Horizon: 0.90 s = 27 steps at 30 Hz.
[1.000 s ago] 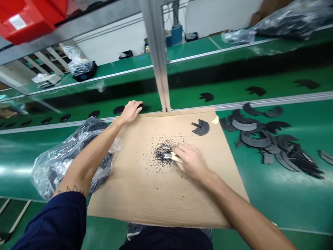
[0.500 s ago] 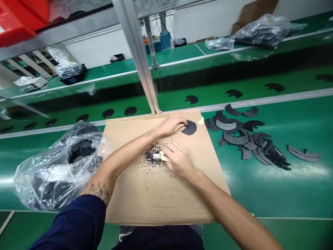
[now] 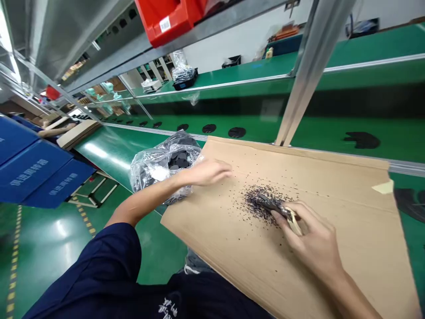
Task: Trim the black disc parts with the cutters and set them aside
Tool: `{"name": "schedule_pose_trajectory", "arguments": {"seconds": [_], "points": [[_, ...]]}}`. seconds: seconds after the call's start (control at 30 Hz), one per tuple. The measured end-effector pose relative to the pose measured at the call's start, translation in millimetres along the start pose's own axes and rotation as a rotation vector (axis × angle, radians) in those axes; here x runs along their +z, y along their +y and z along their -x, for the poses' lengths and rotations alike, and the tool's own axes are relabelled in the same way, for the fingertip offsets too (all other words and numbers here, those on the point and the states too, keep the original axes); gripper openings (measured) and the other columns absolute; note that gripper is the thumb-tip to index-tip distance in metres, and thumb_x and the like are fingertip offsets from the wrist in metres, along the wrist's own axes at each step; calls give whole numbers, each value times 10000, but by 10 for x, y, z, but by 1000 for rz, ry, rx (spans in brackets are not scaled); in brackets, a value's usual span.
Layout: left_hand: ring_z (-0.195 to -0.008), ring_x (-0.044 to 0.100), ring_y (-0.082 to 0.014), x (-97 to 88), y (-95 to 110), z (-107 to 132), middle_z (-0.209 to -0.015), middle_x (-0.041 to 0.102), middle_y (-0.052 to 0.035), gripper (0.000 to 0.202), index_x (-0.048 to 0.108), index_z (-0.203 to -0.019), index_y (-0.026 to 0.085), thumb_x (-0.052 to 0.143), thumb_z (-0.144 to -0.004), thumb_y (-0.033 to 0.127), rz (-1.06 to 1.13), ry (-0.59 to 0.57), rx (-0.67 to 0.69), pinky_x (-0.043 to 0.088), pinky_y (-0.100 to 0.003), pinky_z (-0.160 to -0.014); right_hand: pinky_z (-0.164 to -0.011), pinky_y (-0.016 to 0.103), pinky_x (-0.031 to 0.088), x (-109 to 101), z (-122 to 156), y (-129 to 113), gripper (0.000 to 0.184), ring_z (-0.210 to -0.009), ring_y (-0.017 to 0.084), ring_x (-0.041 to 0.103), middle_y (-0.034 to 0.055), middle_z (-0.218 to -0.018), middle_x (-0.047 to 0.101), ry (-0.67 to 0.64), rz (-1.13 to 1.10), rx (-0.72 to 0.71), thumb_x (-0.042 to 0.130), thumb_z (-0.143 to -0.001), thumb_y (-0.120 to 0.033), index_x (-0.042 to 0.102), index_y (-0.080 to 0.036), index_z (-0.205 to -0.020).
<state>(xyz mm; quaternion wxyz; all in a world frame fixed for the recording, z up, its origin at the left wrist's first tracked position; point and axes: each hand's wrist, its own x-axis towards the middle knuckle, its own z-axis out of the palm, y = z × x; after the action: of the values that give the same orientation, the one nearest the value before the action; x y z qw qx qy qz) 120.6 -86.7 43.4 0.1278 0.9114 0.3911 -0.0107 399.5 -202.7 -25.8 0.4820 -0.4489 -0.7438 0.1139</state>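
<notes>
My right hand (image 3: 310, 232) is closed round a pair of nippers with cream handles (image 3: 295, 223), low over the cardboard. Dark, elongated metal-looking jaws or a dark strip (image 3: 269, 203) stick out ahead of the fingers; I cannot tell which. Beneath them lies a scatter of tiny black clippings (image 3: 254, 199). Off to the left, my left hand (image 3: 212, 172) is stretched out with its fingers extended and nothing visible in it. It hovers by the cardboard's left edge, close to a clear plastic bag (image 3: 151, 170) of black flat pieces (image 3: 179, 159).
The cardboard sheet (image 3: 345, 266) covers the green bench. Behind it, black pieces (image 3: 237, 132) lie in a row on a green belt. A metal post (image 3: 303, 79) rises at the cardboard's back edge. A red bin (image 3: 172, 20) sits overhead; blue boxes (image 3: 36, 168) stand left.
My left hand has left the dark curved pieces and swung left toward the bag. The view has turned left. My right hand still holds the nippers above the clippings.
</notes>
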Motion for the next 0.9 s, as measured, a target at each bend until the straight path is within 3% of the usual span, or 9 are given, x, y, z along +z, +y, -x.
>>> {"name": "schedule_pose_trajectory", "arguments": {"seconds": [0.03,0.13,0.23,0.37,0.5,0.6,0.67,0.8,0.9], "points": [[-904,704,-213,-51,-201,108,-936,736,-76,265,666,-886,177,455,-1010,279,-197,-55,-246,543,-314,-834,-562,289,450,11,-4,-21,60,-594,159,582,5,-753,647,4,-26,69,644,-909,-292,614,-240,-907],[-942,702,-277,-123,-779,365,-928,729,-142,141,683,-890,126,557,-906,188,-309,-98,-483,531,-353,-839,-526,291,425,17,-19,-49,189,-567,161,557,-5,-705,630,-1,-97,282,663,-895,-423,624,-242,-859],[-954,691,-254,-70,-1126,510,-1031,721,-126,169,682,-1000,136,606,-858,186,-315,-100,-531,527,-320,-849,-504,288,398,11,-31,-47,273,-556,159,512,-13,-658,577,-5,-172,420,683,-860,-494,612,-240,-791],[-958,673,-251,-35,-1191,623,-1015,699,-113,180,692,-996,151,545,-897,176,-312,-43,-504,523,-329,-879,-517,286,402,-2,-42,-38,322,-573,160,488,-12,-643,548,12,-217,531,719,-811,-518,602,-229,-735],[-983,640,-248,-99,-916,709,-1117,628,-118,257,712,-1106,183,524,-951,264,-295,190,-382,533,-352,-847,-565,291,455,-23,-58,-29,315,-622,172,549,-2,-686,609,9,-323,624,752,-773,-512,643,-217,-782],[-774,597,-181,-14,-471,670,-866,603,-55,218,748,-1075,228,576,-946,260,-173,581,-76,513,-309,-697,-611,308,497,-6,-43,-21,354,-663,181,589,13,-740,659,15,-458,702,798,-723,-519,658,-204,-802],[-693,577,-141,137,-95,563,-775,612,-16,232,740,-1099,245,588,-936,180,-8,735,148,490,-275,-646,-651,320,523,25,-15,-23,387,-683,182,610,21,-759,682,28,-582,788,836,-675,-521,662,-195,-790],[-890,676,-152,526,566,228,-990,726,-62,296,681,-1208,203,504,-974,159,426,732,407,555,-291,-768,-790,349,560,76,31,-67,434,-782,193,670,43,-867,738,8,-816,927,884,-617,-486,709,-185,-877],[-934,686,-173,771,807,13,-1033,725,-105,304,677,-1180,158,466,-1024,311,687,659,431,578,-312,-787,-836,348,555,74,37,-121,486,-847,197,681,55,-947,752,-24,-855,936,876,-642,-471,732,-176,-1000]]}}
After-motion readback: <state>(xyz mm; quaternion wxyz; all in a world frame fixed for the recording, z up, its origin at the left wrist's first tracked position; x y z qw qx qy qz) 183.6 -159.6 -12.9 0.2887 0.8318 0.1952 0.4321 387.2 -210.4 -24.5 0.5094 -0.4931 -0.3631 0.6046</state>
